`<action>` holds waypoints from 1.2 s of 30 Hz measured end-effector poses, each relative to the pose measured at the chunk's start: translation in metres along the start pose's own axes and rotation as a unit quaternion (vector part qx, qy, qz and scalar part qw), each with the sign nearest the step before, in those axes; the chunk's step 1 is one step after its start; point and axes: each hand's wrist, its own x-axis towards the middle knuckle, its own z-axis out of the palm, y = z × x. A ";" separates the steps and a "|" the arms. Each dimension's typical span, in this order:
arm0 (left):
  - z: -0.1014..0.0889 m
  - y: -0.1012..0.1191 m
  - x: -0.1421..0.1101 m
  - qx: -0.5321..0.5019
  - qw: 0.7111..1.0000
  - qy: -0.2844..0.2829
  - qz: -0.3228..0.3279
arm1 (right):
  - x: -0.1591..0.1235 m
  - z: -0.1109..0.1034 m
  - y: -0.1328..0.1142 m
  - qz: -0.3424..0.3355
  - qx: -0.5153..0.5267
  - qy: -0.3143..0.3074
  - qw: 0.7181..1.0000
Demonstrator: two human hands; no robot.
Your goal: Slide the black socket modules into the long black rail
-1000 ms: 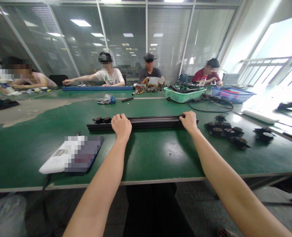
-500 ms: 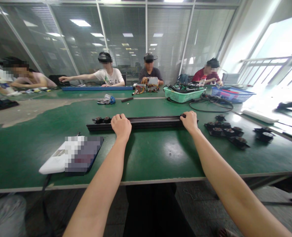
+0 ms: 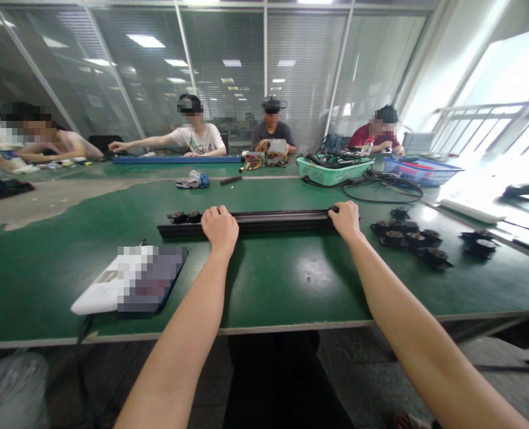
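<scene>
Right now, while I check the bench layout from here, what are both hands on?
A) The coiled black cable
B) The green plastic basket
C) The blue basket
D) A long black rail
D: the left hand and the right hand are both curled over the long black rail on the green workbench.

Assembly workshop with green workbench

We face a long green workbench and glass partition walls with blinds under ceiling lights; bright windows stand rightward.
</scene>
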 end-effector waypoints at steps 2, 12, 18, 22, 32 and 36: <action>0.000 0.000 0.000 0.000 1.000 0.000 0.000 | 0.000 0.000 0.001 0.006 0.001 0.003 1.000; -0.001 0.000 0.000 -0.001 1.000 0.000 0.001 | 0.002 0.001 0.006 0.007 0.011 0.009 1.000; 0.000 0.000 0.001 -0.012 1.000 -0.006 -0.004 | 0.002 0.002 0.008 0.016 0.018 0.012 1.000; 0.001 0.000 0.000 -0.003 1.000 0.001 0.002 | 0.002 0.001 0.007 0.020 0.006 0.010 1.000; 0.002 -0.001 0.000 -0.003 1.000 0.009 0.003 | 0.003 0.002 0.010 0.016 0.019 0.027 0.999; 0.003 -0.001 0.000 -0.004 1.000 0.011 0.003 | 0.003 0.004 0.011 0.019 0.016 0.033 0.999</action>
